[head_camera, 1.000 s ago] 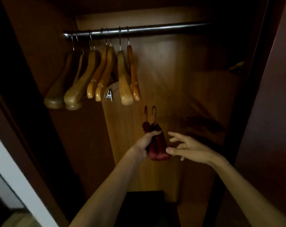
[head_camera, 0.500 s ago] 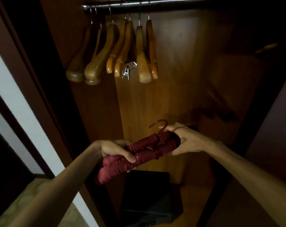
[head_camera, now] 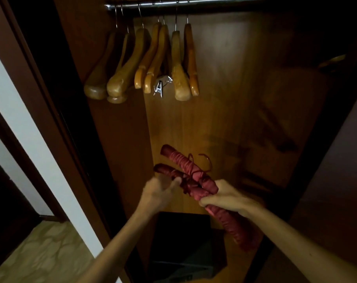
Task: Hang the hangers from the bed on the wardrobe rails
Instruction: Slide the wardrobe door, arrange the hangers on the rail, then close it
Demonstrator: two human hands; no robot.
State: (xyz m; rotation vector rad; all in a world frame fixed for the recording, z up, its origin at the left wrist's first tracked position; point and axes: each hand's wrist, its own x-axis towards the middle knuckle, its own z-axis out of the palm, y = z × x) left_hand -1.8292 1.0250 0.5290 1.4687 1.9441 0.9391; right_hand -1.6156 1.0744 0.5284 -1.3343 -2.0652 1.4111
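Head view, hangers: two dark red padded satin hangers (head_camera: 190, 176) with thin curved hooks lie crossed and roughly level in front of the open wardrobe, low in the frame and well below the rail.
Head view, right hand (head_camera: 224, 198): fingers curled round the near ends of the pair, clamping both where they overlap; half a second ago this hand held the end by the hooks.
Head view, left hand (head_camera: 161, 189): thumb and fingers pinch the far arm of the lower hanger near its middle; half a second ago it gripped the pair nearer the person. The two hands are apart, one on each side of the crossing.
Head view, change: one second ago the pair hung upright from the left hand alone, hooks up; now it is turned flat and the two arms have fanned open.
Head view, meaning: judged from the grips, the pair is being separated so that one can be hung singly; neither is on the rail yet.
Head view, rail: polished metal wardrobe rail (head_camera: 214, 5) at the top edge, carrying a close row of pale wooden hangers (head_camera: 153, 60) at its left part; the stretch to their right is bare.
Head view, floor of wardrobe: black box-shaped object (head_camera: 183, 242) beneath the hands.
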